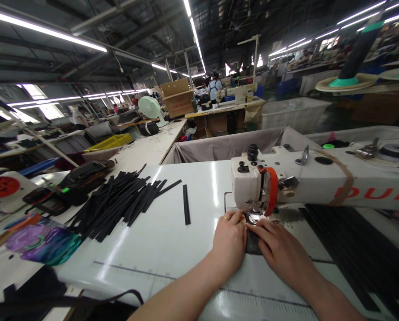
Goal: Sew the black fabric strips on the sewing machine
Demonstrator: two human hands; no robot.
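Head view: fingertips v. close to the metal foot [254, 218]

L hand [230, 240] bent, R hand [280, 243] flatter, both pressing dark cloth [253, 245] just before the foot; can't tell if pinched. Risk: a fingertip slides under w/ the cloth, or uneven pressure skews it. Beyond the fingers, cloth-lined bin [216, 149]; farther L, carton [178, 105], flaps up, & yellow tray [110, 142]. Contents: can't tell.
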